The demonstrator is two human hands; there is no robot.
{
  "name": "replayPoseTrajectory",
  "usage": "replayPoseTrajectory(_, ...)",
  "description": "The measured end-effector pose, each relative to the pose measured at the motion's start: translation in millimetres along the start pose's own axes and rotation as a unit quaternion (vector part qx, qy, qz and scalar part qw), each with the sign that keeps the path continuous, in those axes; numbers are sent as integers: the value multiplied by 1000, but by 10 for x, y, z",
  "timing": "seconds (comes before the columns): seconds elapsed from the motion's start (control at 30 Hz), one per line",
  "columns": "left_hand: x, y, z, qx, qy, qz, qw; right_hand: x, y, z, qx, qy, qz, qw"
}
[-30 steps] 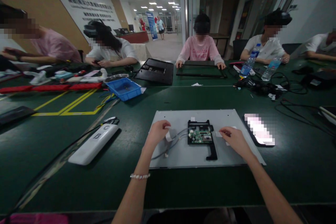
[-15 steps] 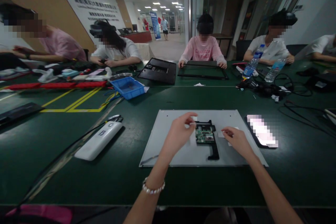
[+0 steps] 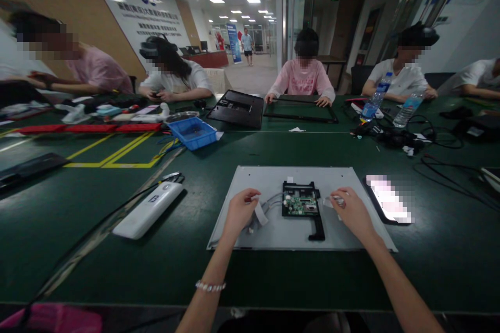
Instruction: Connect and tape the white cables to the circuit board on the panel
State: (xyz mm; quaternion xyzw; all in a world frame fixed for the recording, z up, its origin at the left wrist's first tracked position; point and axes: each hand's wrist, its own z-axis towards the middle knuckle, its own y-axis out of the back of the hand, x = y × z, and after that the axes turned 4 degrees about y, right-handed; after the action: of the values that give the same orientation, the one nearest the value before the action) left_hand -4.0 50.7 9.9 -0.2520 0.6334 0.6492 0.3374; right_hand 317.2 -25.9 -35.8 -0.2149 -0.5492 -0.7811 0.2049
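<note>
A green circuit board in a black bracket lies on the flat pale grey panel. Grey cables run left from the board toward my left hand. Its thumb and fingers are pinched on a white strip, which hangs down over the panel beside the cables. To the right of the board, my right hand is closed in a pinch. A small whitish, partly see-through piece shows at its fingertips; its exact kind is unclear.
A white power bank with a cable lies left of the panel, and a phone to its right. Farther off are a blue basket, a black frame under another person's hands, and water bottles.
My left hand has moved left, away from the board, with the white strip in its fingers. The grey cables now show. My right hand stays almost in place.
</note>
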Motion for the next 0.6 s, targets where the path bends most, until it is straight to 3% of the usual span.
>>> replayPoseTrajectory(0.17, 57, -62, -5, -28, -7, -5, 1000, 269, 75, -3, -20, 33, 11, 999)
replayPoseTrajectory(0.3, 100, -113, -9, -32, -38, 18, 999, 785, 62, -31, 12, 146, 26, 989)
replayPoseTrajectory(0.47, 79, -154, -32, -38, -82, 56, 994, 1366, -203, -55, 109, 302, 18, 947)
replayPoseTrajectory(0.6, 11, -125, -96, -56, -104, 91, 989, 1521, -416, 12, 123, 334, -40, 934)
